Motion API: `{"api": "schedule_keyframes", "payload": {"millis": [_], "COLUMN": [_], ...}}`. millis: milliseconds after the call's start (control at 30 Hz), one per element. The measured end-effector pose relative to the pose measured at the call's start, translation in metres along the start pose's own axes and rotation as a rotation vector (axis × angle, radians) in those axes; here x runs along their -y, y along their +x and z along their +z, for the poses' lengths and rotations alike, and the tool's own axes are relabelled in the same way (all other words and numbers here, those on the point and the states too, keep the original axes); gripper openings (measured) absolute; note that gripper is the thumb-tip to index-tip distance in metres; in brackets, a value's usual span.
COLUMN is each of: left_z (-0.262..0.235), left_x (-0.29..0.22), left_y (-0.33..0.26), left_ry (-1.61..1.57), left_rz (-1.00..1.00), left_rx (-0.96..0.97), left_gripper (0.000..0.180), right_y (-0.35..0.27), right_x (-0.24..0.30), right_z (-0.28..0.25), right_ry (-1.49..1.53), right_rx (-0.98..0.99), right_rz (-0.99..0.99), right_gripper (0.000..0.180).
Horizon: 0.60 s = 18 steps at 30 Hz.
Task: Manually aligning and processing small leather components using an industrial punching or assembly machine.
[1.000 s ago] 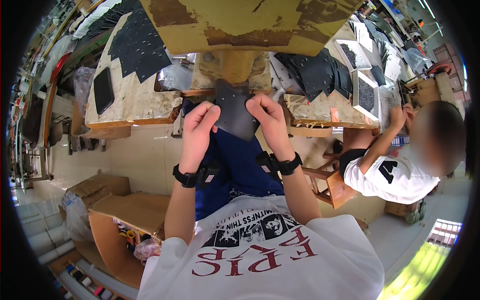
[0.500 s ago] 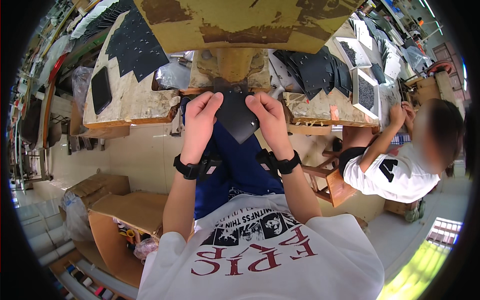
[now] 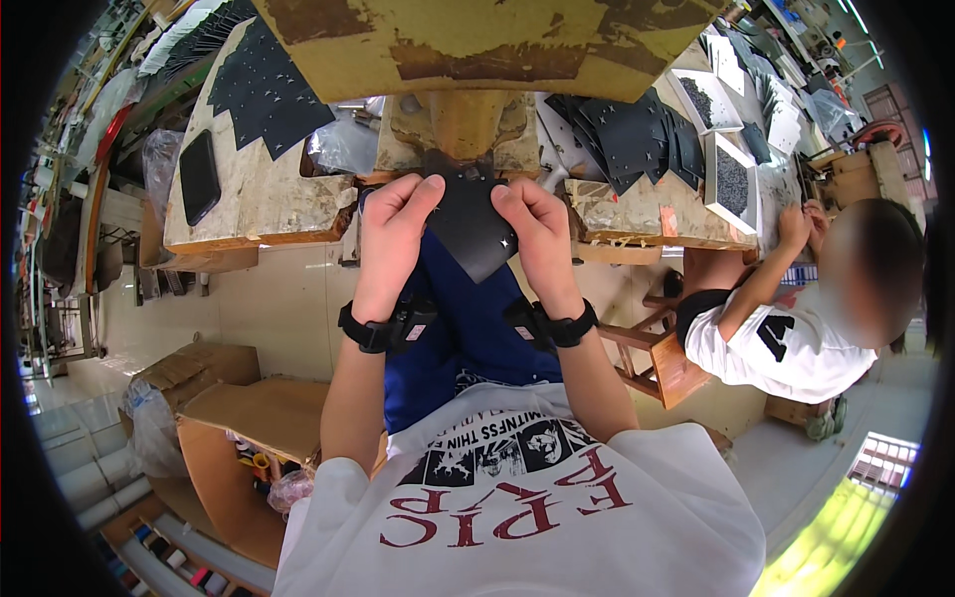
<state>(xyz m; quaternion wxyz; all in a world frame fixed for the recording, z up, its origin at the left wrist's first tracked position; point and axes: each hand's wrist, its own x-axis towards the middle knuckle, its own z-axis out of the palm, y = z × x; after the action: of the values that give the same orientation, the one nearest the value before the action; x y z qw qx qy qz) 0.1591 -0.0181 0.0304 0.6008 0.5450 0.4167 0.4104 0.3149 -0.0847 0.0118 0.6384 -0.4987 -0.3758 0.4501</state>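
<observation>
Between my hands is a flat black sheet (image 3: 470,237), one corner pointing down toward my lap and a small silvery star near its right edge. My left hand (image 3: 396,221) pinches its left side, thumb on top. On the opposite side my right hand (image 3: 537,224) grips the sheet the same way, the star just beside its fingers. The sheet's far end lies at the worn yellow machine's lower part (image 3: 466,129), under its large head (image 3: 487,45); the contact there is too dark to make out.
Black star-dotted sheets (image 3: 261,90) lie fanned on the left bench beside a phone (image 3: 200,177). More black sheets (image 3: 637,134) and white trays of small dark pieces (image 3: 731,184) are on the right bench. A co-worker (image 3: 786,328) sits at right. Cardboard boxes (image 3: 249,398) stand at lower left.
My left hand has shifted slightly left and the sheet has turned a little, its lower corner moving up and right. Both hands keep their hold.
</observation>
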Motion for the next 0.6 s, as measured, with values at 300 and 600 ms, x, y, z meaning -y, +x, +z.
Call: {"api": "schedule_keyframes", "payload": {"millis": [300, 600], "left_z": [-0.0003, 0.0015], "left_x": [0.0047, -0.0015], "left_y": [0.0029, -0.0029], "left_ry": [0.019, -0.093], "left_rz": [-0.028, -0.169], "left_rx": [0.000, -0.017], "left_gripper": [0.040, 0.037], "right_y": [-0.0019, -0.0003], "right_x": [-0.0001, 0.0049], "right_z": [0.0012, -0.0070], "right_ry": [-0.019, -0.056], "right_rx": [-0.043, 0.024], "right_rz": [0.064, 0.116], "right_gripper": [0.034, 0.029]}}
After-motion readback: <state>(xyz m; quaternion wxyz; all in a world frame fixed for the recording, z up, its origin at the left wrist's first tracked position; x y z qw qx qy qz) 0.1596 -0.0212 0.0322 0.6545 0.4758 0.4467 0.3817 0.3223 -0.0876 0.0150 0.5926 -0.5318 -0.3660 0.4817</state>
